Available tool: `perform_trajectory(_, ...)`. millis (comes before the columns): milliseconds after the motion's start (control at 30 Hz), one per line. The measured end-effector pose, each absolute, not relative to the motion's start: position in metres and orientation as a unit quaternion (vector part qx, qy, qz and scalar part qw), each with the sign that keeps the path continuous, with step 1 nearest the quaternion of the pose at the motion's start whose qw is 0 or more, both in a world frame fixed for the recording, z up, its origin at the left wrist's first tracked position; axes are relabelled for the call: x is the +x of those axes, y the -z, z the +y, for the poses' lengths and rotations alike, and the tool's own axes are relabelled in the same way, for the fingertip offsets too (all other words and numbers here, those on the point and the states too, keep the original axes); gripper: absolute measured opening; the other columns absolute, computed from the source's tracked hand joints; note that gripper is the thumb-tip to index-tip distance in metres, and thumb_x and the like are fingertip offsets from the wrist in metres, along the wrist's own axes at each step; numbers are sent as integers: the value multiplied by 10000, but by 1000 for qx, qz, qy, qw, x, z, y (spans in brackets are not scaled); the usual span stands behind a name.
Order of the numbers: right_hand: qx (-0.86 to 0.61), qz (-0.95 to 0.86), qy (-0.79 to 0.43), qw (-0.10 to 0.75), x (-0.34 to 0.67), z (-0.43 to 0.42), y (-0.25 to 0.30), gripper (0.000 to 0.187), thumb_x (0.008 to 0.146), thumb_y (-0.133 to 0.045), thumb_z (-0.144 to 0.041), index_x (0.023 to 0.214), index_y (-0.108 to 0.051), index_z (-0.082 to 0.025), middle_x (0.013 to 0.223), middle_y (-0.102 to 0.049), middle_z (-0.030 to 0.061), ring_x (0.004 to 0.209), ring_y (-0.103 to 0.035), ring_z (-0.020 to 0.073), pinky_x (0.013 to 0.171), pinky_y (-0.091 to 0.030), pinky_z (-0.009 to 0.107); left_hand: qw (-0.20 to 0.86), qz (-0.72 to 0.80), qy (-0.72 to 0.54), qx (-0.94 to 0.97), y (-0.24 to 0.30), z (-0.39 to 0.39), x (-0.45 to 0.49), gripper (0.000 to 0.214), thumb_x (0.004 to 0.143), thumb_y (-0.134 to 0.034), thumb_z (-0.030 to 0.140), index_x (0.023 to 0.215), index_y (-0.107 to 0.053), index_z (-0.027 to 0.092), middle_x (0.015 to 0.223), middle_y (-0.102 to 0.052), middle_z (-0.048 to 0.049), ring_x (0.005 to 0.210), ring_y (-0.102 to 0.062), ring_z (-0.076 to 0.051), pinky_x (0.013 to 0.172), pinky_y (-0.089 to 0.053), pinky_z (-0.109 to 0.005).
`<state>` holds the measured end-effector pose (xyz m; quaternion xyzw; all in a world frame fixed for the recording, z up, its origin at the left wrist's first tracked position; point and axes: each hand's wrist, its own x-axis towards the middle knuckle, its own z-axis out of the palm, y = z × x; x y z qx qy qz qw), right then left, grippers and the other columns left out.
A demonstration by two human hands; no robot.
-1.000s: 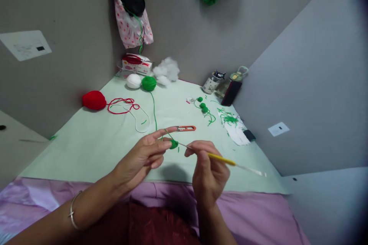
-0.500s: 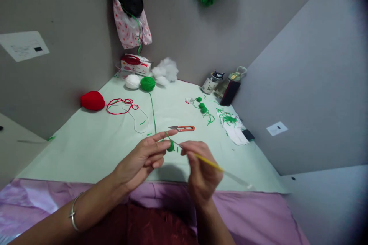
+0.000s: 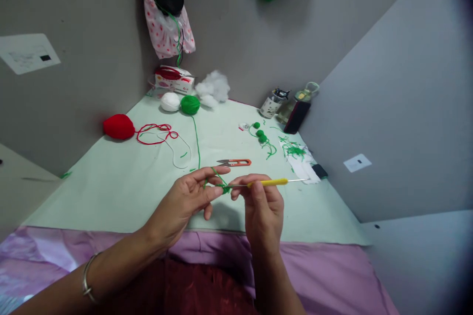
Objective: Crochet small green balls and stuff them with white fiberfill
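Small green crocheted yarn piece (image 3: 225, 190) with slim yellow-handled metal hook (image 3: 274, 182), centre of frame.
Left hand (image 3: 185, 201): thumb and fingers pinched on the piece, index outstretched, carrying a green yarn strand (image 3: 220, 176). Right hand (image 3: 264, 211): fingers closed round the hook. Orange-handled metal snips (image 3: 232, 163) just above; round green yarn ball (image 3: 190, 105), upper left of centre.

Your pale green worktop (image 3: 129, 192) widens toward you. A box (image 3: 177, 83), a white yarn ball (image 3: 170, 102) and a green yarn ball (image 3: 190, 105) sit near its far left corner, white stuffing (image 3: 213, 89) along the far edge. A red yarn ball (image 3: 118, 127) rests at the left edge. A jar (image 3: 272, 105) and a bottle (image 3: 286, 112) stand near the far right corner, orange scissors (image 3: 242, 162) mid-worktop.
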<state>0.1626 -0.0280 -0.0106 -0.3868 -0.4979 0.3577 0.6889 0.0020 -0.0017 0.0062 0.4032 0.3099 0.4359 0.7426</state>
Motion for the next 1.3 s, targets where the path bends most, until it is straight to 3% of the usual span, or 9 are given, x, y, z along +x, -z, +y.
perform_trajectory(267, -407, -690, -70, 594, 161, -42, 18, 293, 1010, -520, -107, 1188, -702, -253, 1002, -778, 62, 874, -741, 184, 742, -619, 341, 682, 350, -460, 447, -4, -6, 3, 420, 812, -853, 278, 1223, -772, 253, 865, -602, 25, 547, -460, -46, 515, -470, -176)
perform_trajectory(400, -405, -735, 86, 537, 160, -42, 27, 397, 955, -632, -98, 1298, -700, -288, 1092, -759, 94, 989, -732, 223, 767, -625, 363, 749, 311, -446, 378, -5, -5, 5, 499, 790, -877, 275, 1270, -748, 227, 747, -558, 53, 497, -370, -33, 463, -441, -152)
perform_trajectory(500, -418, -682, -21, 600, 161, -39, 22, 314, 987, -575, -105, 1184, -747, -280, 996, -750, 66, 904, -713, 200, 749, -602, 356, 815, 286, -403, 302, -6, -1, 2, 395, 825, -857, 252, 1205, -779, 180, 617, -424, 104, 433, -182, 8, 416, -362, -113)
perform_trajectory(567, -413, -615, -144, 656, 161, -36, 15, 271, 1017, -529, -133, 1066, -758, -269, 885, -731, 32, 772, -675, 171, 692, -575, 338, 819, 281, -408, 291, -7, 1, 1, 368, 828, -855, 228, 1188, -789, 188, 672, -490, 89, 425, -157, 28, 405, -351, -102)
perform_trajectory(667, -398, -595, -215, 665, 159, -34, 8, 234, 1018, -553, -157, 993, -761, -262, 885, -737, 23, 785, -680, 166, 701, -574, 325, 800, 265, -424, 331, -7, 0, 2, 420, 812, -865, 225, 1223, -782, 258, 881, -634, 26, 449, -323, 18, 408, -418, -120)
perform_trajectory(833, -404, -674, -78, 614, 155, -37, 17, 355, 976, -585, -51, 1205, -738, -275, 1029, -764, 51, 950, -716, 184, 795, -606, 336, 754, 285, -454, 379, -4, -5, 8, 370, 807, -877, 272, 1171, -812, 272, 922, -671, -6, 660, -580, -76, 535, -541, -152)
perform_trajectory(967, -406, -711, 12, 574, 160, -39, 22, 407, 943, -639, -50, 1263, -736, -282, 1118, -753, 85, 1017, -719, 216, 807, -608, 357, 803, 272, -428, 312, -1, -2, 7, 391, 828, -858, 249, 1215, -800, 244, 680, -540, 64, 466, -326, 0, 498, -475, -129)
perform_trajectory(1100, -400, -601, -170, 671, 166, -32, 16, 247, 993, -590, -113, 1056, -776, -262, 881, -721, 28, 779, -670, 155, 698, -560, 312, 838, 258, -398, 268, -3, 3, 2, 322, 832, -841, 202, 1152, -822, 167, 585, -332, 117, 453, -137, 5, 446, -387, -100)
perform_trajectory(1300, -401, -542, -311, 670, 159, -28, 16, 165, 995, -633, -220, 959, -791, -252, 886, -736, 22, 773, -653, 141, 702, -538, 284, 776, 284, -446, 343, -5, -3, 5, 379, 804, -866, 228, 1177, -812, 265, 859, -629, 6, 662, -527, -67, 583, -544, -156)
